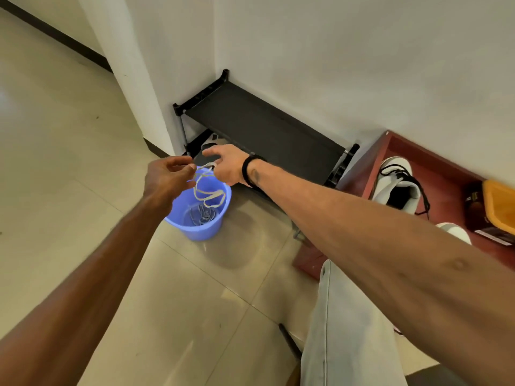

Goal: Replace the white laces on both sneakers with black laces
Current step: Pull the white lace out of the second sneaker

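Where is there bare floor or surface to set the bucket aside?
Bare tiles lie left of the blue bucket and between it and the knee. The black rack top is bare. The red surface is crowded by the sneaker.

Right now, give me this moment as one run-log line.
left hand: pinching white lace | right hand: pinching same lace | lace: hanging over blue bucket | sneaker: black-laced, on red surface

A smooth, slightly translucent blue plastic bucket (207, 224) stands on glossy beige floor tiles (69, 151). Soft woven white laces (207, 192) hang above it. The shoe rack (259, 126) has a matt black fabric shelf on plastic corners. A wristband (249, 169) looks like matt black cord.
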